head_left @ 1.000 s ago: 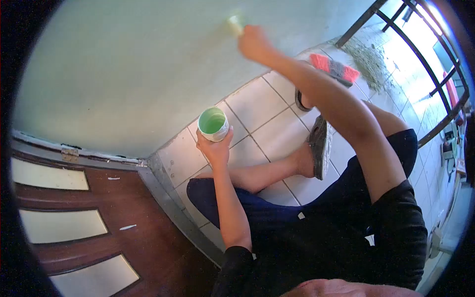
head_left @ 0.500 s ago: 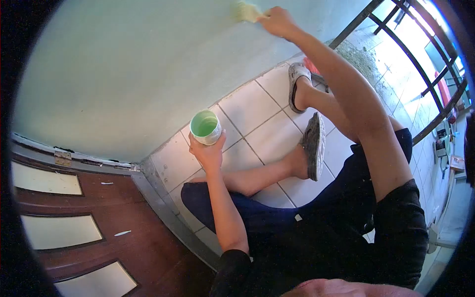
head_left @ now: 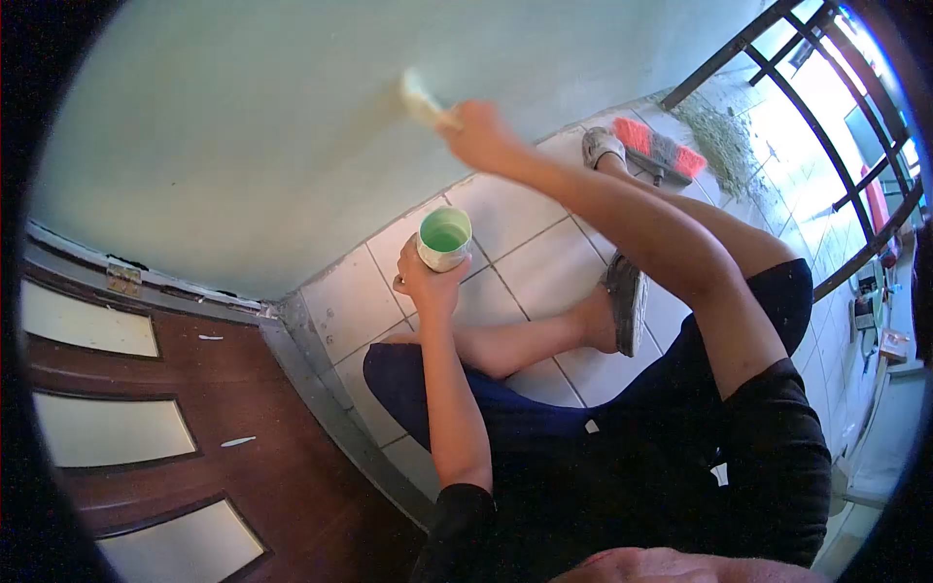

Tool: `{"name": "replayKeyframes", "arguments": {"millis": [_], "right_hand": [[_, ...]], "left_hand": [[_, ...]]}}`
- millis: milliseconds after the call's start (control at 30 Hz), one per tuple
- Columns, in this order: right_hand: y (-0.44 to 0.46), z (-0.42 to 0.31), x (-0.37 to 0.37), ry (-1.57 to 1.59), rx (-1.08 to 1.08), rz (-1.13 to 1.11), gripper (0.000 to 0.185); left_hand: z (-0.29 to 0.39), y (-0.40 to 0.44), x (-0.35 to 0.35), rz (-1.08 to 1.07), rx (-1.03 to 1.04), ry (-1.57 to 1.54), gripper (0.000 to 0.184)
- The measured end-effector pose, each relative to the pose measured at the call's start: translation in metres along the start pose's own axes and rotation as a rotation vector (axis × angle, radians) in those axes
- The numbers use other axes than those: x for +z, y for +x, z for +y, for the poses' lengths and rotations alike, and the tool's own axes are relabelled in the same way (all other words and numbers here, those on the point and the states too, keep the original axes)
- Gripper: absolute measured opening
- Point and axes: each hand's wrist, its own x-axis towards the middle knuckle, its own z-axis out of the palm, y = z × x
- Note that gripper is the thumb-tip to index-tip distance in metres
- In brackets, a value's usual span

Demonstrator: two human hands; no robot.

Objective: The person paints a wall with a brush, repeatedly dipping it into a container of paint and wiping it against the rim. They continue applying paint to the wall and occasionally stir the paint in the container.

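Fingers of the left hand are wrapping around a cup, which is opening upward above the tiled floor, its long axis running roughly upright. Right-hand fingers are gripping a brush close to the wall; its long axis is slanting from the right hand toward the view's upper left, bristle end leading. Blur is hiding whether the bristles are touching. A sagging left wrist could be tipping green liquid floorward; an overloaded brush could be dripping.
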Motion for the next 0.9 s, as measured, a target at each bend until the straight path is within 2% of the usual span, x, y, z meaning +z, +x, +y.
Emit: {"name": "replayKeyframes", "arguments": {"millis": [33, 100, 133, 200, 333, 467, 500, 533, 567, 667, 733, 800, 900], "right_hand": [[-0.008, -0.010, -0.002, 0.000, 0.004, 0.005, 0.031], [-0.014, -0.022, -0.004, 0.077, -0.170, -0.103, 0.030], [-0.010, -0.016, -0.006, 0.074, -0.173, -0.102, 0.030], [0.008, 0.013, -0.021, 0.039, -0.100, 0.045, 0.029], [0.049, 0.092, -0.093, -0.243, -0.096, 0.128, 0.030], [0.063, 0.143, -0.146, -0.411, 0.101, 0.488, 0.035], [0.065, 0.144, -0.162, -0.419, 0.243, 0.511, 0.035], [0.067, 0.139, -0.175, -0.423, 0.387, 0.532, 0.034], [0.070, 0.132, -0.179, -0.419, 0.374, 0.543, 0.034], [0.089, 0.122, -0.167, -0.405, 0.207, 0.625, 0.028], [0.088, 0.075, -0.121, -0.302, 0.074, 0.587, 0.024], [0.065, 0.011, -0.076, -0.123, 0.030, 0.484, 0.022], [0.033, -0.033, -0.062, -0.103, -0.044, 0.174, 0.025]], "left_hand": [[-0.001, 0.000, 0.001, -0.004, 0.011, 0.007, 0.088], [-0.005, -0.002, 0.002, -0.010, 0.014, 0.078, 0.088], [-0.007, -0.002, 0.003, -0.013, 0.012, 0.148, 0.089], [-0.010, 0.000, 0.002, -0.015, 0.024, 0.132, 0.089], [-0.009, 0.000, 0.003, 0.008, 0.055, 0.090, 0.090], [-0.015, 0.002, 0.007, -0.021, 0.043, -0.024, 0.091], [-0.008, 0.000, 0.006, -0.012, 0.026, 0.022, 0.092], [-0.004, -0.003, 0.005, -0.005, 0.009, 0.069, 0.092], [-0.003, -0.003, 0.004, 0.008, 0.018, 0.065, 0.092], [-0.006, -0.002, 0.007, -0.006, 0.024, 0.064, 0.093], [-0.013, -0.002, 0.013, 0.010, 0.044, 0.020, 0.092], [-0.007, -0.002, 0.013, 0.021, 0.048, 0.028, 0.092], [-0.004, -0.005, 0.011, 0.026, 0.038, 0.029, 0.091]]}}
